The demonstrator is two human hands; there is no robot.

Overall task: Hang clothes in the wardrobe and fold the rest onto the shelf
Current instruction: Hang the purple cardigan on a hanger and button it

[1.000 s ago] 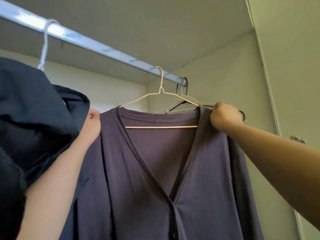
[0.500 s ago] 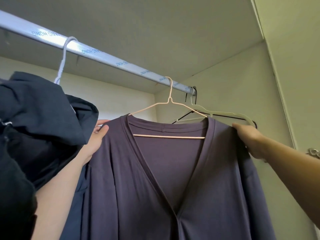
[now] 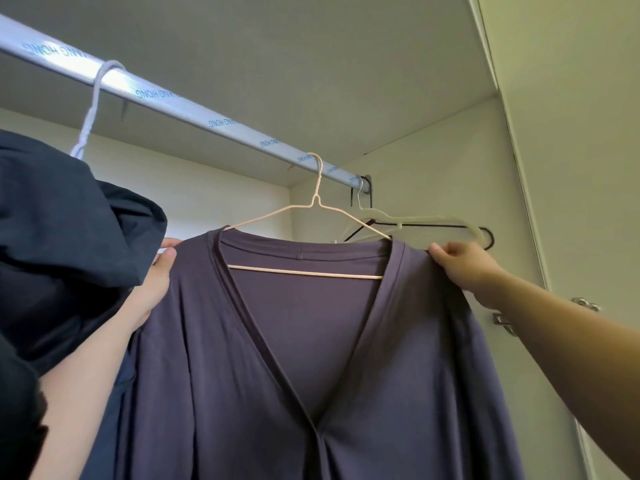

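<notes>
L hand (image 3: 156, 284), R hand (image 3: 465, 268) pinch 1 cardigan (image 3: 346, 358); 4 hangers (image 3: 317, 206), 1 rail (image 3: 194, 110).

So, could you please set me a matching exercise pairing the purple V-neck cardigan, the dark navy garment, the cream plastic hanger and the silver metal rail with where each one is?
Things:
1. purple V-neck cardigan
2. dark navy garment
3. cream plastic hanger
4. silver metal rail

Places:
A. empty, near the rail's right end
B. under the wardrobe's top panel, with blue lettering on it
C. on the pale pink wire hanger, shoulders pinched by the left hand and right hand
D. at the left, below the white wire hook

Pairs: 1-C, 2-D, 3-A, 4-B.
</notes>
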